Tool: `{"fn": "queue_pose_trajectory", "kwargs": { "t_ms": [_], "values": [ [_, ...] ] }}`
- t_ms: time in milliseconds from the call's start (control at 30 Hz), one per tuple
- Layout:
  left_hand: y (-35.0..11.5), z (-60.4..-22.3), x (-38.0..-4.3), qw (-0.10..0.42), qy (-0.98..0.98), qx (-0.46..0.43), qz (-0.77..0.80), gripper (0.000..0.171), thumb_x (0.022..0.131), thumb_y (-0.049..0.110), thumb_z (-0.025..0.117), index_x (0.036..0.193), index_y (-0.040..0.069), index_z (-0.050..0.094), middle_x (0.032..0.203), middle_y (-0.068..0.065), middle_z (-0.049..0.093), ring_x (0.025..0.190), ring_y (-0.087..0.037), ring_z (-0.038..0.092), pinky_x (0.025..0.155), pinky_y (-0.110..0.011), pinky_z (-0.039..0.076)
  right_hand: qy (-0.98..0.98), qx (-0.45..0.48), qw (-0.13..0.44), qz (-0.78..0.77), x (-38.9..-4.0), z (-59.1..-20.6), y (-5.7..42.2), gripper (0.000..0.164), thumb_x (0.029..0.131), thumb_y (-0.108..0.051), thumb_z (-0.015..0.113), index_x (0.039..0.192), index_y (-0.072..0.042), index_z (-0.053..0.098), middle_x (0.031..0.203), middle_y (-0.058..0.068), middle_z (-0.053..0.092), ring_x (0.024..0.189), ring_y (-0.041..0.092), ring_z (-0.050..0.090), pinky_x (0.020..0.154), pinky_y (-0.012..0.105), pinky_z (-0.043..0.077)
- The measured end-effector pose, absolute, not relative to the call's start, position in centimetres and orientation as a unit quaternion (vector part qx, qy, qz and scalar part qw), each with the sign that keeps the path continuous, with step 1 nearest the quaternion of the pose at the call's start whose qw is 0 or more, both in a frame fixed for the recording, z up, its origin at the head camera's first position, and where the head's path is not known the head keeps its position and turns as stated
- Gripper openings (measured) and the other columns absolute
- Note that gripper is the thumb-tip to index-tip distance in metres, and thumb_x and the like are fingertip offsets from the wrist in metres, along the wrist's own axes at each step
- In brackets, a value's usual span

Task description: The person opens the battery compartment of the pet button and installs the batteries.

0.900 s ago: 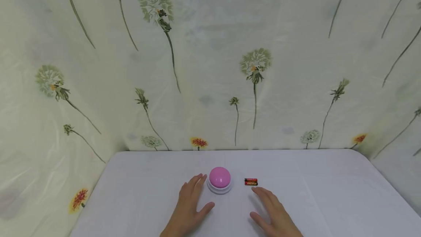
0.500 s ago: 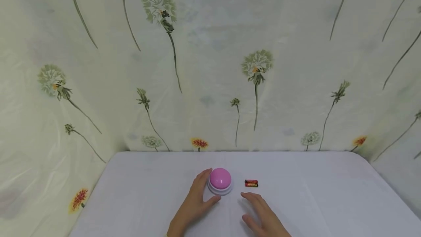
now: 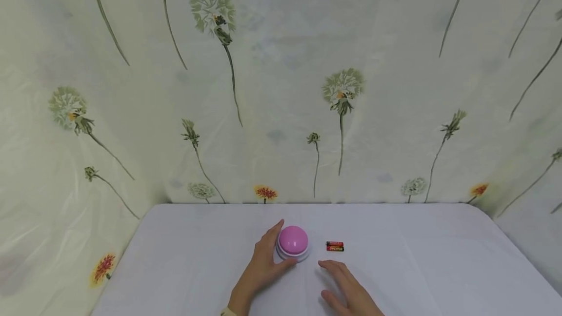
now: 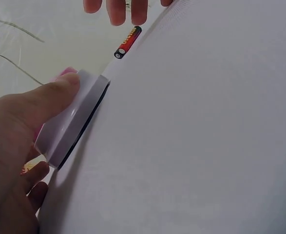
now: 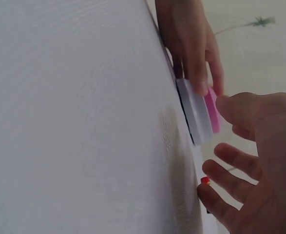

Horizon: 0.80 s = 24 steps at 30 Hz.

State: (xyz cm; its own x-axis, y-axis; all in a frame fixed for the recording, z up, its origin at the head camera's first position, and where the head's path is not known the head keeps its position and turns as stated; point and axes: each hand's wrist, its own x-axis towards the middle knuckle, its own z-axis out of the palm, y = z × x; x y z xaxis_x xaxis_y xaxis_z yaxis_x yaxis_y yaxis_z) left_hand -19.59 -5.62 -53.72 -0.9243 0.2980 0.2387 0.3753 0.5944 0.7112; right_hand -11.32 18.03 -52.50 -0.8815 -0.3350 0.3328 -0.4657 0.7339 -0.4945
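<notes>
Pale bench surface; we see left hand grasping the pink-topped button, right hand released; button gripped, batteries not yet picked up.

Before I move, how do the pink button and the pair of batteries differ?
Size: the pink button is much bigger than the pair of batteries. Shape: the button is round and domed; the batteries are slim cylinders. State: the left grip holds the button; the batteries lie side by side, untouched. Both are on the white table.
</notes>
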Motion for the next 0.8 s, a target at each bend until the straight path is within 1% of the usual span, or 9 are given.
{"fn": "queue_pose_trajectory", "kwargs": {
  "t_ms": [167, 333, 400, 567, 633, 800],
  "values": [
    [-5.4, -53.9, -19.9, 0.059, -0.894, -0.198, -0.397, 0.085, 0.078, 0.048, 0.073, 0.147, 0.021, 0.032, 0.148, 0.003, 0.041, 0.136, -0.022, 0.038, 0.107, -0.054, 0.030, -0.923, 0.215, 0.103, 0.303, -11.5, -52.5, 17.7, 0.053, 0.087, -0.031, 0.066, 0.135, -0.016, 0.049, 0.130, -0.013, 0.048, 0.116, 0.007, 0.052, 0.089, 0.031, 0.051],
    [-5.1, -53.9, -19.9, 0.051, -0.899, -0.191, -0.391, 0.080, 0.078, 0.047, 0.072, 0.145, 0.022, 0.035, 0.146, 0.004, 0.043, 0.134, -0.020, 0.040, 0.108, -0.053, 0.030, -0.926, 0.189, 0.038, 0.324, -12.0, -51.8, 17.1, 0.057, 0.090, -0.042, 0.060, 0.140, -0.020, 0.042, 0.135, -0.010, 0.045, 0.120, 0.013, 0.050, 0.093, 0.037, 0.050],
    [-5.1, -54.0, -19.9, 0.052, -0.899, -0.191, -0.390, 0.080, 0.078, 0.047, 0.072, 0.145, 0.022, 0.035, 0.145, 0.004, 0.044, 0.134, -0.020, 0.041, 0.108, -0.053, 0.030, -0.922, 0.176, 0.016, 0.345, -12.2, -51.6, 16.9, 0.058, 0.091, -0.042, 0.058, 0.141, -0.021, 0.040, 0.137, -0.009, 0.044, 0.122, 0.016, 0.049, 0.095, 0.038, 0.049],
    [-5.2, -54.1, -20.0, 0.062, -0.897, -0.198, -0.390, 0.080, 0.079, 0.048, 0.071, 0.145, 0.020, 0.036, 0.144, 0.002, 0.046, 0.132, -0.020, 0.043, 0.106, -0.052, 0.031, -0.908, 0.174, 0.023, 0.379, -13.1, -52.1, 16.5, 0.060, 0.090, -0.034, 0.062, 0.144, -0.025, 0.037, 0.140, -0.011, 0.040, 0.126, 0.014, 0.046, 0.095, 0.034, 0.048],
    [-5.2, -54.2, -20.0, 0.067, -0.896, -0.202, -0.390, 0.080, 0.079, 0.049, 0.071, 0.144, 0.019, 0.037, 0.144, 0.002, 0.046, 0.132, -0.020, 0.044, 0.105, -0.053, 0.032, -0.908, 0.172, 0.020, 0.382, -13.4, -52.2, 16.3, 0.061, 0.090, -0.034, 0.062, 0.144, -0.027, 0.035, 0.142, -0.011, 0.038, 0.127, 0.014, 0.044, 0.095, 0.033, 0.048],
    [-5.2, -54.2, -20.1, 0.078, -0.892, -0.211, -0.393, 0.079, 0.079, 0.049, 0.071, 0.144, 0.019, 0.038, 0.142, 0.000, 0.048, 0.131, -0.021, 0.045, 0.104, -0.053, 0.033, -0.898, 0.176, 0.020, 0.404, -14.1, -52.2, 15.9, 0.065, 0.089, -0.026, 0.065, 0.146, -0.023, 0.035, 0.147, -0.004, 0.036, 0.131, 0.015, 0.041, 0.097, 0.032, 0.047]
  ]
}}
